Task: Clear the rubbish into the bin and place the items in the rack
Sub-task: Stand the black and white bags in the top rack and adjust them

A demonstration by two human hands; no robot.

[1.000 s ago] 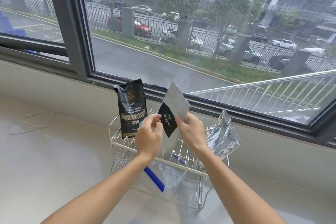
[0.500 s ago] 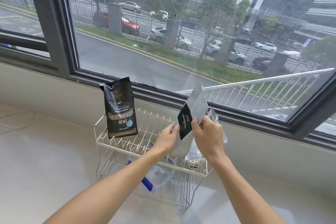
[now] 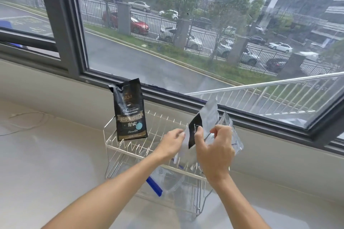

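A person's left hand (image 3: 172, 142) and right hand (image 3: 214, 147) both pinch a silver-and-black pouch (image 3: 203, 126) above the right side of a wire rack (image 3: 130, 147) on the table (image 3: 46, 163); it looks set for slotting between the tines, calling for a steady lowering; a black coffee bag (image 3: 130, 109) stands at the rack's left; since a second ago the pouch has dropped lower and rightward.
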